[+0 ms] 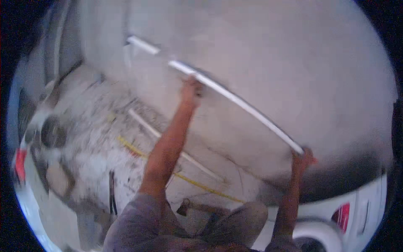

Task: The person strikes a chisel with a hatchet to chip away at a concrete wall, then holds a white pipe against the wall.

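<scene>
A long white pipe [243, 105] slants down to the right along the wall. Close to its upper end my left hand [192, 89] is closed on it, though the fingers are blurred. At the lower end my right hand [303, 158] grips the pipe, with a small orange-red spot showing beside the fingers. Beyond the upper end, past a gap, a shorter white piece [143, 44] lies in line with it against the wall.
On the dusty floor lie another white pipe [201, 166], a yellow measuring tape [201, 185] and a hammer-like tool [201, 207]. A dark rod [112, 193] and a round dark object [53, 131] are at left. A white round-rimmed object [319, 231] stands lower right.
</scene>
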Motion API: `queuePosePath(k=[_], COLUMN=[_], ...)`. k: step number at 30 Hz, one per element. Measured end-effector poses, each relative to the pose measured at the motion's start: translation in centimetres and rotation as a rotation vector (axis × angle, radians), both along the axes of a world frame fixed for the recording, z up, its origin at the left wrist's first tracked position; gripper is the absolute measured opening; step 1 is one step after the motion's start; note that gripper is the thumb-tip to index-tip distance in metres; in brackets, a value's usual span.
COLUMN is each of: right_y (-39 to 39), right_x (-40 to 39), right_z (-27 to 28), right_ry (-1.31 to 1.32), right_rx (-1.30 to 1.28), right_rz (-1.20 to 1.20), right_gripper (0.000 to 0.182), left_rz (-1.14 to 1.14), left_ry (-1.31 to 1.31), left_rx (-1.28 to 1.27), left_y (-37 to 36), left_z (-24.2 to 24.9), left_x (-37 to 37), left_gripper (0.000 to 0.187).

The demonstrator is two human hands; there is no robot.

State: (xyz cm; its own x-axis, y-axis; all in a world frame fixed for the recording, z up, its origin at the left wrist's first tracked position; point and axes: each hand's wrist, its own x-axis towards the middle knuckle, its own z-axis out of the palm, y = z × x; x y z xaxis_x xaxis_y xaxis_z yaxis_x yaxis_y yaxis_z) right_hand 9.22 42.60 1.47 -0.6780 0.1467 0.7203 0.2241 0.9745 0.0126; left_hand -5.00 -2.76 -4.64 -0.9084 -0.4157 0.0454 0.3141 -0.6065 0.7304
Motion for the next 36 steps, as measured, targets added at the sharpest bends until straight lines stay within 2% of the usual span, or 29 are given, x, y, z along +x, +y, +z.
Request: queuePosePath(k=[1,2,3,6,7,10,14,16,19,21,22,23,24,25,26,29,31,32,34,35,36], right_y=[-0.5,-0.1,1.1,3.2,1.7,3.1,3.0,1.0,0.6,4.5,1.9,2.2,1.6,3.3,5.1,6.3,5.5,6.5,8.5,8.1,7.6], right_x=[0.1,-0.2,-0.6,-1.6,-1.0,-0.7,-1.0,-0.1,0.0,-1.8,-0.6,-0.4,0.2,-0.2,-0.5,-0.2,0.6,0.4,-0.2,-0.2,-0.3], right_z=[-0.2,-0.3,-0.5,-1.7,-0.3,-1.0,-0.4,0.6,0.8,-0.5,0.8,0.5,1.2,0.0,-1.2,-2.9,-2.4,-3.2,-5.6,-5.5,-5.6], right_ry=[0.090,0.043,-0.003,0.119,0.021,0.058,0.044,0.010,0.055,0.017,0.020,0.023,0.014,0.052,0.089,0.208,0.307,0.322,0.293,0.303,0.355], right_rx=[-0.086,-0.113,-0.141,-0.008,-0.093,-0.051,-0.197,-0.068,-0.155,-0.250,-0.186,-0.110,-0.330,-0.344,-0.358,-0.370,-0.893,-0.897,-1.018,-1.019,-1.214], right_rz=[0.146,0.194,0.219,0.321,0.274,0.217,0.332,0.157,0.220,0.243,0.187,0.110,0.221,0.228,0.236,0.213,0.135,0.118,0.303,0.300,0.358], right_gripper=[0.048,0.049,0.049,0.049,0.049,0.050,0.050,0.046,0.048,0.047,0.047,0.049,0.049,0.046,0.043,0.040,0.037,0.037,0.032,0.032,0.030], left_rz=[-0.155,-0.156,-0.234,-0.102,-0.153,-0.066,-0.020,0.007,-0.054,-0.012,-0.037,-0.016,-0.095,-0.201,-0.139,-0.186,-0.185,-0.219,-0.259,-0.287,-0.312], left_ry=[0.047,0.051,0.098,0.014,0.035,0.077,0.049,0.116,-0.027,-0.019,0.030,0.153,0.232,0.093,0.047,0.083,0.059,0.035,0.020,0.031,0.041], left_rx=[0.373,0.473,0.487,0.487,0.498,0.516,0.546,0.541,0.512,0.278,0.204,-0.014,0.047,0.242,0.285,0.327,0.340,0.294,0.242,0.245,0.249], left_y=[-0.4,-0.4,-0.8,-0.4,-0.6,-0.3,-0.4,-0.3,-0.6,-0.5,-0.4,-0.2,-0.2,-0.1,1.0,2.0,1.6,1.5,1.3,1.2,1.1], left_z=[0.3,1.0,0.5,1.7,1.6,2.2,3.0,2.4,2.8,1.2,-0.1,0.9,-0.6,0.6,2.8,3.0,3.0,2.8,2.7,2.9,3.0], left_x=[-0.2,0.4,0.1,-0.1,0.0,0.0,0.0,-0.7,0.3,-0.2,-1.7,0.1,-1.3,-1.3,0.1,-0.3,0.3,0.4,0.6,0.6,0.6], left_gripper=[0.019,0.018,0.021,0.022,0.022,0.023,0.015,0.015,0.018,0.025,0.030,0.030,0.027,0.026,0.027,0.030,0.030,0.030,0.030,0.029,0.028])
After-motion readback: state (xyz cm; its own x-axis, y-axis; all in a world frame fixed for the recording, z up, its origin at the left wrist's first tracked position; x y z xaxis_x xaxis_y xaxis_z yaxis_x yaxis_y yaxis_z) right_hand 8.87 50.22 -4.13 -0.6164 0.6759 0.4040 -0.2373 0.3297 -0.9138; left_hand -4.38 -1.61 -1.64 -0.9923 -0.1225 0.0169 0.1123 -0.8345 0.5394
